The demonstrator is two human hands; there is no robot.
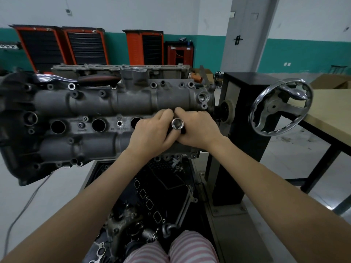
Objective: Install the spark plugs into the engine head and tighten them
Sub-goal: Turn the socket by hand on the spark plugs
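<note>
Nearest me, below the engine, a tray (171, 186) of dark gaskets and loose parts sits between my striped knees. Above it my two bare forearms reach forward and meet over the head (95, 103), a grey casting held sideways on a stand.

My left hand (150, 133) and right hand (197, 130) are pressed together at the right-most plug well. Both have fingers (167, 112) curled round a socket (177, 123), whose open square drive end faces me. The socket stands between the two palms, its lower end hidden, so I cannot tell whether a plug sits inside it or how deep it has gone.

I judge the step to be starting this plug by hand. Done well, that means keeping the socket in line with the well and turning lightly, so the thread catches without crossing.

Left of my hands, three more wells (98, 125) show as dark round holes; I cannot see into them. Farther back a ratchet (76, 79) lies on the head's top edge. To the right are a handwheel (281, 107) and a counter (326, 114); orange cabinets (41, 46) line the far wall.
</note>
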